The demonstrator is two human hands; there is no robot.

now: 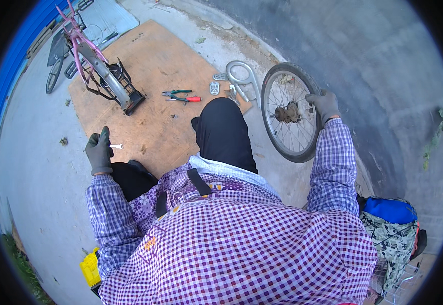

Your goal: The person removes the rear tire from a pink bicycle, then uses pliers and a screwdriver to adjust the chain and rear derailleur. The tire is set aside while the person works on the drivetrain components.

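In the head view, the wheel [288,113] stands near the wall [384,76], on the concrete [33,137], beyond the right corner of the board [145,61]. It is somewhat tilted. The gloved right hand [325,105] is closed on the upper right side of its tyre, with fingertips over the rim. This hold at the edge probably supports the wheel against falling, and leaves the hub uncovered.

The gloved left hand [98,152] is by the lower left edge of the board, with fingers bent. The end of a spanner [117,146] shows just beside it; whether the fingers are clamped on it or it lies behind them, I cannot tell.

The pink frame [97,62] crosses the upper left edge of the board, its dark end resting on the wood, perhaps so that this part is in front of the person. Pliers [173,94] and a screwdriver [194,99] lie together before the knee [224,127], probably for easy reach. Two pedals [214,88] lie at the upper right edge, and a grey guard [256,84] is just beside them, perhaps put aside to leave the middle free.
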